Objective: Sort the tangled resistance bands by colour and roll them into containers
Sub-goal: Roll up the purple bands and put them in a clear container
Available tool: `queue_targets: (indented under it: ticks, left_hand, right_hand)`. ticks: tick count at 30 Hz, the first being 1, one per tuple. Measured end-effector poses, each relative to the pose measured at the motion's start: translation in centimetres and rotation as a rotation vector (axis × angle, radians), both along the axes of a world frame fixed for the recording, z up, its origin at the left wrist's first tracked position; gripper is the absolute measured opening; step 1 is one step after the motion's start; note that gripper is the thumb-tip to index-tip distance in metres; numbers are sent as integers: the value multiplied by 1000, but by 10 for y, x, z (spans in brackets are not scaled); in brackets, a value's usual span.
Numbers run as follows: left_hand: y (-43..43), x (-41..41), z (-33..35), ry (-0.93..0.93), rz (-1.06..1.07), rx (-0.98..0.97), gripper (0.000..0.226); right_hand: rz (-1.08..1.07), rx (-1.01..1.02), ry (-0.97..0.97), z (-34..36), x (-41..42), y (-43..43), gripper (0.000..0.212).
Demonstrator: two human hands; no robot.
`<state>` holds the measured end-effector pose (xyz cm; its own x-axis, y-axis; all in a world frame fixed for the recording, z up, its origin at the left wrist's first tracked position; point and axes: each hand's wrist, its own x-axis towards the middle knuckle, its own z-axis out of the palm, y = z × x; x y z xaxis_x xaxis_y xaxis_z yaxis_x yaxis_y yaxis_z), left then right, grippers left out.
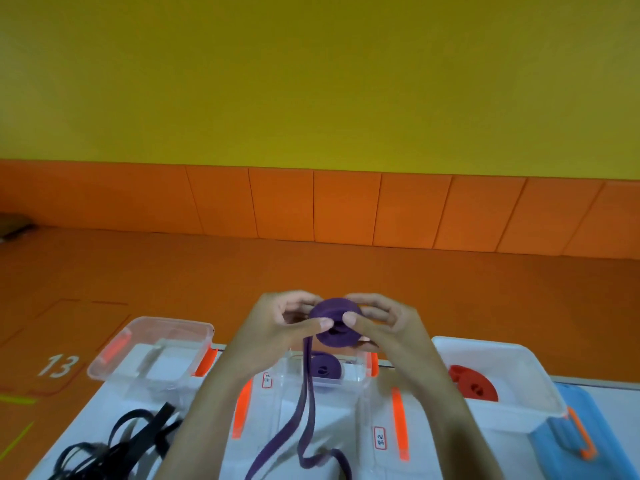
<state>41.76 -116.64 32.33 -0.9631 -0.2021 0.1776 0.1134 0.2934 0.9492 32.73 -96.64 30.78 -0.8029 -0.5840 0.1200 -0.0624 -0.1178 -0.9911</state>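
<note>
Both hands (337,323) gripping purple band roll (335,322), raised above middle container (360,379)

black bands (138,441) and purple band's loose tail (304,427) cropped below

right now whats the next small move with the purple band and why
Probably another turn of winding: the left hand and right hand pinch a half-made purple roll, and its long tail hangs down, not yet rolled.

L hand (287,323): fingers curled, thumb pinching purple roll (337,339) from 9 o'clock.
R hand (384,323): same, from 3 o'clock.
Forearms: enter from 7 & 5 o'clock.
</note>
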Motion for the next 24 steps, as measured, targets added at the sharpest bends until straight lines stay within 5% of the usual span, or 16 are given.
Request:
queue_targets:
  ticks: [8,12,15,18,21,24]
  left_hand:
    - [9,-5,-6,42,88,197,21]
    - [-6,-1,-4,-37,-4,-42,19]
    - [-6,-3,4,-17,-67,-179,26]
    - [0,-4,2,73,10,-75,42]
    - [-2,-2,-4,113,90,63,41]
    - [-9,1,-4,80,50,74,35]
  right_hand:
    - [-91,-110,-62,0,1,-5,22]
    - [59,184,160,-3,-8,5,17]
    - [149,221,219,6,-14,13,24]
    - [37,119,233,5,-15,11,22]
    - [-57,-80,39,-7,-7,1,29]
    - [39,3,81,-13,-1,-1,23]
